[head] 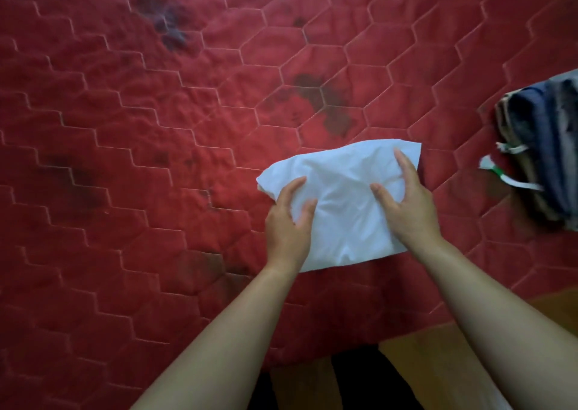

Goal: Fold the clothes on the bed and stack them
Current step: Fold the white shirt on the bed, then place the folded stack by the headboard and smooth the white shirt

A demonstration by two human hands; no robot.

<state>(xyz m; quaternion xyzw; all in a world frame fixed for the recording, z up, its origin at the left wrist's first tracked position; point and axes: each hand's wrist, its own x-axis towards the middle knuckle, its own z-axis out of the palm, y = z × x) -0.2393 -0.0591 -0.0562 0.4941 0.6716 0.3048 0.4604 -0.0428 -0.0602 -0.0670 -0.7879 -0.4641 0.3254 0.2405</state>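
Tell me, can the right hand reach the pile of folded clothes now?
Probably yes. Only bare red bed lies between the right hand and the pile of folded clothes, but that hand holds the white cloth.

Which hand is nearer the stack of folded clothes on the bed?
Right. The right hand, on the white garment, lies left of the stack; the left hand grips its opposite edge, farther away.
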